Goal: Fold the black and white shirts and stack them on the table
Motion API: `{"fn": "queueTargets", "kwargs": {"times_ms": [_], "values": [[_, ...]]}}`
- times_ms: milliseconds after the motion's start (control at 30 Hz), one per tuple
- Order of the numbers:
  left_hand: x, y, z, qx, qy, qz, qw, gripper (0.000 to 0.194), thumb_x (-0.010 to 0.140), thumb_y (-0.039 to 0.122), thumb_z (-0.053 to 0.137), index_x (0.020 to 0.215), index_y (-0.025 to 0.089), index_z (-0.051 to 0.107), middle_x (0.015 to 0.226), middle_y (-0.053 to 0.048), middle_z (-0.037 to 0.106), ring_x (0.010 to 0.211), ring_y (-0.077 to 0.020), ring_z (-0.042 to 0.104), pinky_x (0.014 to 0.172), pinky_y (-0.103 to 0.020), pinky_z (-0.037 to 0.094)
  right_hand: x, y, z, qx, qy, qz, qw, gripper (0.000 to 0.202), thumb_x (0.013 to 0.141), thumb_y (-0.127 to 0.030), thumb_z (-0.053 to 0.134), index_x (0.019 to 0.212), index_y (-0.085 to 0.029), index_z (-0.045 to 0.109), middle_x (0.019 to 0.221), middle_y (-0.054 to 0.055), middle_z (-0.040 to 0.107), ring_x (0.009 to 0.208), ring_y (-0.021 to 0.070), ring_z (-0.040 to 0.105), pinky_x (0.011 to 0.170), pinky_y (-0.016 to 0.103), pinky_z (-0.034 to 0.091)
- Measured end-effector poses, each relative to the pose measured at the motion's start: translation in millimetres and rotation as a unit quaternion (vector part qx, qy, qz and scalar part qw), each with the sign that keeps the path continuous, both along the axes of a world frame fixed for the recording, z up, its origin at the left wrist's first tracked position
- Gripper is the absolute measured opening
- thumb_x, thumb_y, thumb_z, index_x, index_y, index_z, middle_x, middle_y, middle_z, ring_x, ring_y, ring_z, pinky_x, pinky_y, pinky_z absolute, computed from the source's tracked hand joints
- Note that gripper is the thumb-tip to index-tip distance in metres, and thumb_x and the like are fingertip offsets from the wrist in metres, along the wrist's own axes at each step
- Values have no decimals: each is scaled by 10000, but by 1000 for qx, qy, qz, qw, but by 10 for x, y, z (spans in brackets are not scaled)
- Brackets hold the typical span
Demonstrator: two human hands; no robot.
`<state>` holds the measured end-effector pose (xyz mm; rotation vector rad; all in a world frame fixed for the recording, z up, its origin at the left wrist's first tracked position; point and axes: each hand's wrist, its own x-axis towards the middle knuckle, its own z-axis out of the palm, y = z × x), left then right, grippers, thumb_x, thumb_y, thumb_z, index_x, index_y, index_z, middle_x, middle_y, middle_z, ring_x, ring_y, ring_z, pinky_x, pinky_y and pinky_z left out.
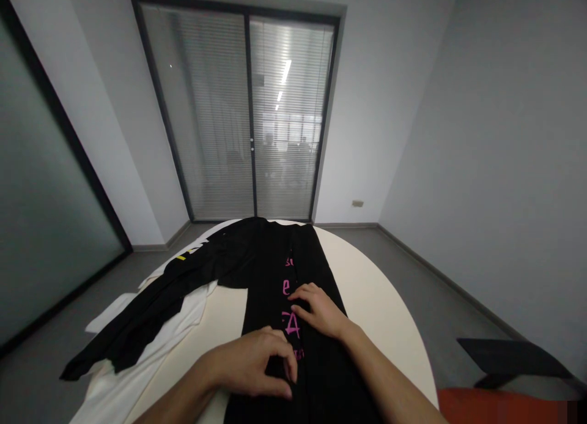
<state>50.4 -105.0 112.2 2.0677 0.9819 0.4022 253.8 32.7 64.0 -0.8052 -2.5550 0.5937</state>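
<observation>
A black long-sleeved garment (270, 259) with pink lettering down its front lies on the round table. One sleeve (151, 295), marked with yellow and white print, stretches out to the left. My left hand (259, 363) is over the near part of the body, fingers curved and thumb apart from them, with nothing visible between. Farther up and to the right, my right hand (321, 311) rests on the body beside the pink letters, its fingers spread and the thumb separate. Part of the lettering is hidden in a lengthwise fold.
White cloth (137, 369) lies under the black sleeve and hangs over the left side of the round cream table (367, 283). A chair with a red seat (499, 405) and black armrest (513, 357) stands at the lower right. Beyond the table is a glass door (252, 124) with blinds.
</observation>
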Motion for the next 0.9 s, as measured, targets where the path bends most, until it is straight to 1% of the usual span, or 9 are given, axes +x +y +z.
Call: {"fn": "queueTargets", "kwargs": {"times_ms": [133,233,333,467,567,667,767,833,900], "values": [[-36,-6,-36,-21,25,-48,998,356,738,525,760,1027,318,753,974,-7,729,1021,-228,607,925,-323,417,-100,6,-27,-2,-1,-42,999,280,948,-421,536,1121,-284,708,1126,54,683,1051,226,582,943,351,412],[-30,-21,-94,18,39,-73,996,315,760,513,749,1017,332,760,1012,-2,726,1042,-232,595,974,-360,377,-264,72,-24,-24,-25,-98,995,324,958,-459,490,1030,-253,730,1039,72,708,997,241,619,896,349,426],[18,-44,-139,47,66,-76,994,267,784,490,738,990,323,765,1022,-17,718,1062,-256,575,950,-398,374,-491,215,0,-70,-59,-177,980,389,949,-512,467,906,-224,725,906,88,724,878,252,663,793,339,443],[61,-58,-122,21,45,-85,995,174,840,462,695,891,308,759,961,-12,725,1082,-265,572,991,-449,339,-757,454,0,-114,-46,-254,959,349,896,-523,550,824,-209,685,829,91,712,821,253,674,711,312,435],[46,-53,-57,8,-15,-56,998,167,841,457,700,898,308,750,992,-2,711,1092,-229,578,1013,-399,336,-836,594,-29,-127,-15,-264,956,248,908,-427,547,846,-209,649,849,80,708,800,225,673,686,284,429],[45,-45,-26,34,-42,-7,999,198,827,452,719,962,310,749,1139,-19,668,1144,-211,555,1001,-341,355,-801,680,-66,-114,23,-285,951,266,971,-392,422,1012,-201,603,936,96,700,850,219,665,718,287,433],[109,-40,-89,74,-10,-35,997,189,850,443,699,996,331,742,1052,-7,702,1218,-225,508,1060,-374,290,-704,731,-129,-125,52,-271,953,260,956,-367,474,1135,-194,546,909,65,692,830,188,659,716,264,442],[174,-34,-171,91,13,-63,994,158,869,434,681,970,330,742,961,3,718,1196,-224,520,1064,-393,274,-641,759,-188,-144,70,-224,961,333,908,-362,568,1195,-199,520,819,9,674,759,161,645,685,243,448],[229,-23,-260,112,18,-78,990,138,879,415,674,948,316,740,967,8,713,1149,-214,544,1045,-388,297,-597,784,-249,-143,88,-177,970,394,867,-342,624,1225,-210,524,773,-26,640,714,146,620,674,241,450]]}}
